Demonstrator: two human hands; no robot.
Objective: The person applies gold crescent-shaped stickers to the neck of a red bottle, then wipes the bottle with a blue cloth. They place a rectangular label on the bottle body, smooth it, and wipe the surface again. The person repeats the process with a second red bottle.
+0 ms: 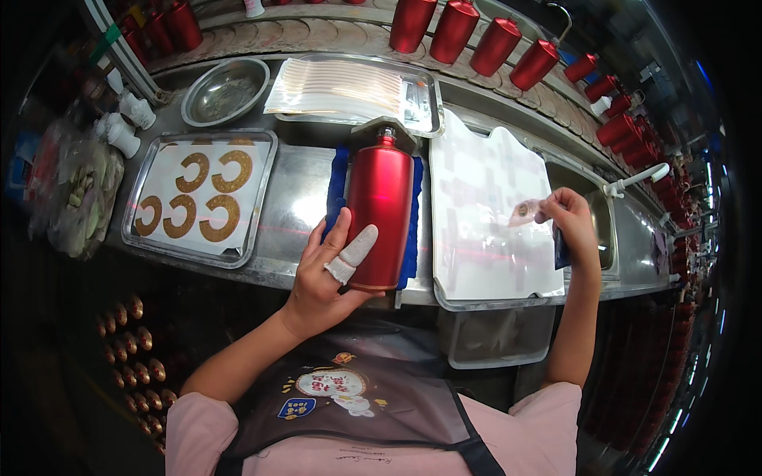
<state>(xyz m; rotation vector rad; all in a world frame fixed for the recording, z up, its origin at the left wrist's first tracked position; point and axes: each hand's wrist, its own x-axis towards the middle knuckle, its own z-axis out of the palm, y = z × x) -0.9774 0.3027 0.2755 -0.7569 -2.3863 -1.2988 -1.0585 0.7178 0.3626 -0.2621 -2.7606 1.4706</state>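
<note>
**Red bottle held flat on steel surface, small label in the other hand**

Stainless steel forms the surface (305, 198), a long bench that curves across the view. A row of red bottles (476, 36) stands along its far edge; four are close, and more run off to the right, too small to count. Dark shelving below left holds rows of small round caps.

Items on the surface, largest first:

1. One white board (484, 214), right of centre, its near edge reaching over the surface's front edge.
2. One steel tray (151, 186), left, lined with white paper carrying five gold C-shaped stickers (202, 194).
3. One tray (353, 91) at the back holding a striped sheet.
4. One red bottle (379, 208) lying on a blue cloth (413, 222), neck pointing away.
5. One round steel bowl (226, 91), back left.

Left hand (321, 274): grip closed around the near end of the red bottle, one finger wrapped in white tape.

Right hand (570, 226): raised above the board's right edge, fingertips pinching a small label (525, 211).
</note>
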